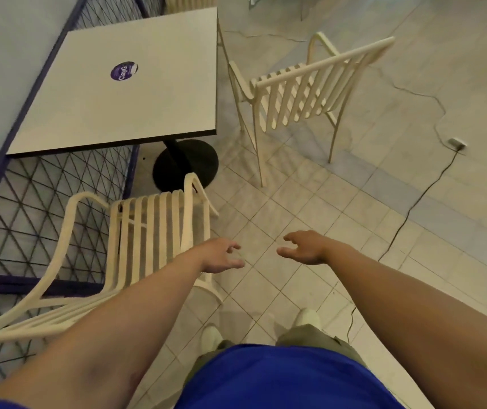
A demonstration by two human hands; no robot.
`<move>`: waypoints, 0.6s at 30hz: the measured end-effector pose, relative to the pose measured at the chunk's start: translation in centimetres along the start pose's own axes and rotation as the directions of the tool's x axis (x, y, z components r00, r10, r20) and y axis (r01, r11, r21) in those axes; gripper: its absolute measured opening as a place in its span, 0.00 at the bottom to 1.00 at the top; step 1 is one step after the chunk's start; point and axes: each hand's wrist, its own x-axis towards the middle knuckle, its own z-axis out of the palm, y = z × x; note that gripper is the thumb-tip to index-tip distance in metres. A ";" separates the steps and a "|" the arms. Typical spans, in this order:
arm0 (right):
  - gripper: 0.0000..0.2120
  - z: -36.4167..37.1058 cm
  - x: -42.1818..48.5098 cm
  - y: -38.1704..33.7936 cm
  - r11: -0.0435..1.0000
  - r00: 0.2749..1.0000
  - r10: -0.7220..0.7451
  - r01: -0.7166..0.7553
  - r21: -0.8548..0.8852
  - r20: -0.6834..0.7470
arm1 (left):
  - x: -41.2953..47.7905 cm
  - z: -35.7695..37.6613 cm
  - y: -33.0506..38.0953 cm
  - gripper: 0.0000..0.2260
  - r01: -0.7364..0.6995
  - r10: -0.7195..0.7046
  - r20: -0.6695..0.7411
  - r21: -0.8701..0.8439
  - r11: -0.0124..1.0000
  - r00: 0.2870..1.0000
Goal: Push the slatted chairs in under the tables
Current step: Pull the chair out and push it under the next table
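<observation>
A square white table (pixel 124 113) with a purple sticker stands on a black round base (pixel 186 165). One cream slatted chair (pixel 301 90) stands off the table's right side, apart from it, its back turned toward me. A second cream slatted chair (pixel 147 231) sits at the table's near side, just left of my arms. My left hand (pixel 221 255) hovers open beside that chair's right armrest, fingers spread, not touching it. My right hand (pixel 304 246) is open over the tiled floor, holding nothing.
A purple-framed wire mesh fence (pixel 29 208) runs along the left beside the table. A black cable (pixel 413 208) with a small plug box (pixel 457 143) crosses the floor at right. My white shoes (pixel 307 317) stand on beige tiles.
</observation>
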 end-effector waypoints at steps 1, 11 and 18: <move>0.36 -0.7 -0.5 1.3 1.000 1.000 0.009 -0.009 0.001 -0.005 | 0.5 0.1 1.6 0.30 -0.009 0.009 -0.001 0.002 1.000 1.000; 0.36 -6.7 -2.1 8.7 0.998 0.997 0.057 -0.057 0.012 -0.046 | 5.1 -1.3 11.2 0.29 -0.074 0.073 0.027 0.030 0.997 0.997; 0.35 -12.7 1.3 12.3 0.996 0.995 0.087 -0.088 -0.002 -0.057 | 11.2 -5.2 14.8 0.30 -0.100 0.098 0.039 0.047 0.994 0.994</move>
